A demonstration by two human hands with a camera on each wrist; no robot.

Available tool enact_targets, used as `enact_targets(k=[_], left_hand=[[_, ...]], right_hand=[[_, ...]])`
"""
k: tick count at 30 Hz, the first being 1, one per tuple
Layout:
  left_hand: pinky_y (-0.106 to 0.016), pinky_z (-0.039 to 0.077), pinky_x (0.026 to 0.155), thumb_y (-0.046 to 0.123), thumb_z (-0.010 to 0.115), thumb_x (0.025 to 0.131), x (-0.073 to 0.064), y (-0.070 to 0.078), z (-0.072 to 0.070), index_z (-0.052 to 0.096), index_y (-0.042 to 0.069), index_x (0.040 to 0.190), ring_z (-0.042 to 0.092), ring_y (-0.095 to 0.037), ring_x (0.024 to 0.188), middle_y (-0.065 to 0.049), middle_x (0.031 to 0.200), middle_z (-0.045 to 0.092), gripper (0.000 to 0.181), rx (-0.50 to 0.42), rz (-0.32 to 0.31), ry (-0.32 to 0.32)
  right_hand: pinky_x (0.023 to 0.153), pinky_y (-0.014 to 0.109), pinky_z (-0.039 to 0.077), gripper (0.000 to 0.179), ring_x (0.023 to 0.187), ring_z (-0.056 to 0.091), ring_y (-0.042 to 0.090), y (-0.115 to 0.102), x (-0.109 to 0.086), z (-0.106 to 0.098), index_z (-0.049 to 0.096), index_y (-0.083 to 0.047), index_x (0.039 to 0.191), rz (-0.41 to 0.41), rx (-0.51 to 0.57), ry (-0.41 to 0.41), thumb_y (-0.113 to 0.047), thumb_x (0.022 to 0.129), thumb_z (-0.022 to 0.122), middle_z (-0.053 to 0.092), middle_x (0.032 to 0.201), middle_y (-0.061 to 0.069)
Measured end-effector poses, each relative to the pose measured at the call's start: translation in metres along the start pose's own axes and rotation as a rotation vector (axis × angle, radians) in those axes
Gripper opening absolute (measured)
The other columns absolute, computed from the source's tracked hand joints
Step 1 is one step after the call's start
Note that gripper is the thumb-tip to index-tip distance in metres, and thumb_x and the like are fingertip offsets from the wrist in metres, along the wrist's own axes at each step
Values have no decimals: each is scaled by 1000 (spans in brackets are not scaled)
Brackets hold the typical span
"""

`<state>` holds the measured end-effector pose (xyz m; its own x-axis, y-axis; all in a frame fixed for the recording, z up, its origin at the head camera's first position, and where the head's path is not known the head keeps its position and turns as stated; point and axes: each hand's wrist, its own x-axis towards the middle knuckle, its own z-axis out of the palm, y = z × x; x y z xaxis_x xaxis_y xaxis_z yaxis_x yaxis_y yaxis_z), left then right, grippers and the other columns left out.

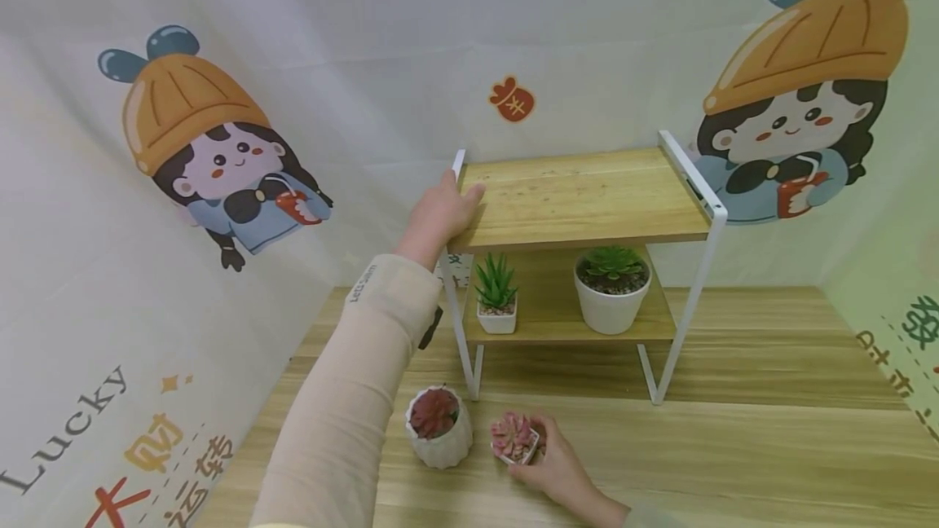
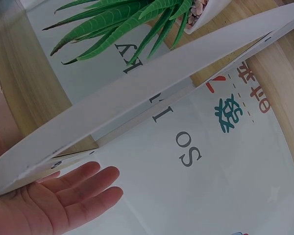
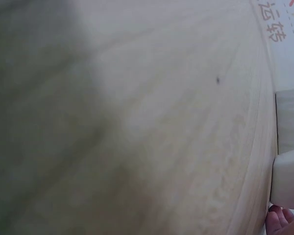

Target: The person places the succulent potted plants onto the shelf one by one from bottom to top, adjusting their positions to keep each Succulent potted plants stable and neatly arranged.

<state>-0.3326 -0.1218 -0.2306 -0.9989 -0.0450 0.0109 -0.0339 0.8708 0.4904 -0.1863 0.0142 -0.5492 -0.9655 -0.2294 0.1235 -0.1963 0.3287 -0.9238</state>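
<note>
At the upper left corner of a two-tier shelf (image 1: 587, 194), my left hand (image 1: 443, 217) grips the white side frame, thumb over the wooden top board. In the left wrist view its fingers (image 2: 88, 188) extend outside the frame. My right hand (image 1: 561, 471) pinches a small white square pot holding a pink succulent (image 1: 512, 435), low over or on the table; contact beneath is hidden. Just left of it stands a ribbed white pot with a dark red succulent (image 1: 438, 424). The right wrist view shows mostly blurred tabletop, with fingertips (image 3: 279, 219) at the lower right edge.
On the lower board are a spiky green plant (image 1: 496, 292) in a square white pot and a green succulent in a round white pot (image 1: 612, 300). The shelf stands on a wood-grain table (image 1: 778, 365). A printed curtain (image 1: 411, 39) hangs behind.
</note>
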Motion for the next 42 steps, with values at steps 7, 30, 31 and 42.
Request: enact_targets(k=[7,30,31,42], left_hand=[[-45,29,107,47,34,96,0,-1,0,14,6,146,32,-36,131,-20,146,28,68,8,8,7],[-45,29,107,46,34,96,0,0,1,13,6,147,32,-37,131,-21,146,28,68,-5,10,3],[-45,29,107,47,34,96,0,0,1,13,6,147,32,-36,131,-21,146,28,68,-4,10,2],[-45,30,106,46,34,96,-2,1,0,13,6,146,33,-36,130,-22,145,29,68,-4,5,-2]], right_hand=[[89,43,46,70,104,54,37,3,-1,1,41,12,120,10,34,-15,-11,66,79,55,114,26],[80,31,53,68,94,60,34,-14,-2,-44,37,20,123,-16,185,-138,-5,73,75,55,106,26],[80,33,52,67,94,60,34,-18,-2,-49,37,19,123,-23,178,-152,-7,74,74,55,107,25],[81,25,52,59,95,57,1,-87,9,-122,42,19,121,-229,157,-223,-3,75,72,51,111,30]])
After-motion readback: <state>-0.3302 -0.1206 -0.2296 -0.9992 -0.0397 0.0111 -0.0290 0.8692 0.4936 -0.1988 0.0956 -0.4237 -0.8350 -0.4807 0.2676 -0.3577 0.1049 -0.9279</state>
